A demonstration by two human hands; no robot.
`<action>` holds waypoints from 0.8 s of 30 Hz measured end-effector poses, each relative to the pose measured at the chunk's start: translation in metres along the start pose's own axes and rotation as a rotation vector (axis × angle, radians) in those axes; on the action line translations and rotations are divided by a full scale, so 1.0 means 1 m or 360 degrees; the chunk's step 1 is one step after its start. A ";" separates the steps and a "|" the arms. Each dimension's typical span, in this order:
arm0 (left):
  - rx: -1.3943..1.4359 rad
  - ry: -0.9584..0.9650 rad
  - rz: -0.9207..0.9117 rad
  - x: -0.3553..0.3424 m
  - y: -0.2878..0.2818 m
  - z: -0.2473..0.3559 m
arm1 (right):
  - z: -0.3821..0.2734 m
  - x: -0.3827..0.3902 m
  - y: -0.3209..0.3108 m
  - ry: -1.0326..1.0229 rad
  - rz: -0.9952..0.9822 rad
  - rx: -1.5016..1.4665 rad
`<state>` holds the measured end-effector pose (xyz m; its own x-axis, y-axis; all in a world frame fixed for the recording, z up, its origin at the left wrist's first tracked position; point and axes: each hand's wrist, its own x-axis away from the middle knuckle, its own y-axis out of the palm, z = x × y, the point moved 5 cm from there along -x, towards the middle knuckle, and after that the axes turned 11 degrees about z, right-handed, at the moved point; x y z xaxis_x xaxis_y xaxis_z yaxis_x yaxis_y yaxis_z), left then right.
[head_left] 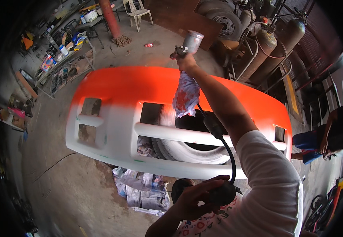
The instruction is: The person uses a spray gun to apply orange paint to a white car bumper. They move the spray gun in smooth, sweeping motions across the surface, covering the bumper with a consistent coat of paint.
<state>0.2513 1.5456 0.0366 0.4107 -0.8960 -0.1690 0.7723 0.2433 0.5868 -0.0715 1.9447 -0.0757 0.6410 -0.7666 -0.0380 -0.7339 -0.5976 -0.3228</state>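
My right hand (186,62) reaches over the far edge of a large vehicle bumper (116,85), closed round a spray gun (192,41) with a silver paint cup on top. A paint-stained cloth (186,94) hangs below that hand. The bumper's far, upper part is orange-red; its near part is whitish. Reddish haze shows just left of the gun. At my chest, my left hand (197,199) curls its fingers against a dark rounded device (222,194), its kind unclear. A black cord (232,158) with a thicker black piece runs up from there toward the cloth.
A tyre (167,148) lies beneath the bumper, beside newspaper sheets (144,193). Gas cylinders (263,45) and a wheel (224,24) stand back right. A cluttered bench (71,59), red post (109,17) and plastic chair (138,14) are back left. Another person (321,138) is at right.
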 end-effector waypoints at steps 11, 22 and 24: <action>-0.0083 -0.0509 -0.0376 -0.066 0.104 -0.085 | 0.154 -0.013 -0.267 0.0186 0.0263 0.0301; 0.0161 -0.1108 -0.0651 -0.138 0.306 -0.265 | 0.331 0.016 -0.614 -0.0045 0.0590 0.0663; -0.0007 -0.1209 -0.0449 -0.138 0.327 -0.302 | 0.296 0.042 -0.627 0.0258 0.0549 0.0463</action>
<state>0.5933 1.8614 0.0122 -0.2401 -0.9310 0.2750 0.8003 -0.0295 0.5989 0.4820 2.3565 -0.1554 0.3108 -0.9492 -0.0488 -0.7896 -0.2293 -0.5692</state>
